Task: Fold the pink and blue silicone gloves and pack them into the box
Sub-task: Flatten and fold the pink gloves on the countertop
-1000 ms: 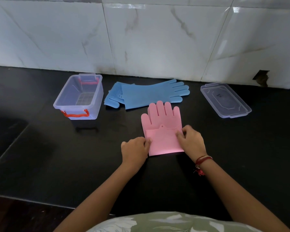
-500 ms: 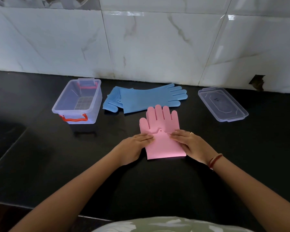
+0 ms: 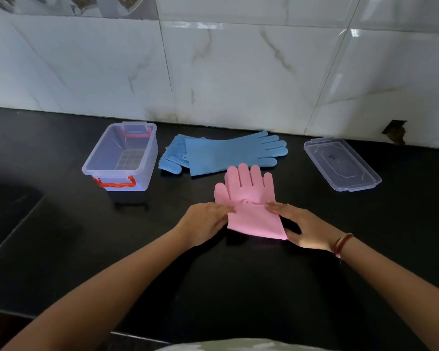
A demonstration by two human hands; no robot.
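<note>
The pink glove (image 3: 249, 198) lies on the black counter, its cuff folded up over the palm and its fingers pointing to the wall. My left hand (image 3: 205, 222) grips the folded part at its left edge. On the right edge, my right hand (image 3: 306, 228) pinches the fold between fingers and thumb, and that near corner is raised off the counter. Behind, two blue gloves (image 3: 226, 153) lie overlapping, one with its bristled side up. The clear box (image 3: 123, 158) with red handles stands open and empty at the left.
The box's clear lid (image 3: 341, 164) lies flat at the right, near the tiled wall (image 3: 238, 72). A dark recess (image 3: 8, 211) drops away at the counter's left. The counter's front edge runs just before my body.
Both hands went from pressing flat on the fold to gripping its side edges. The near right corner of the pink glove has lifted slightly. The camera view shifted upward.
</note>
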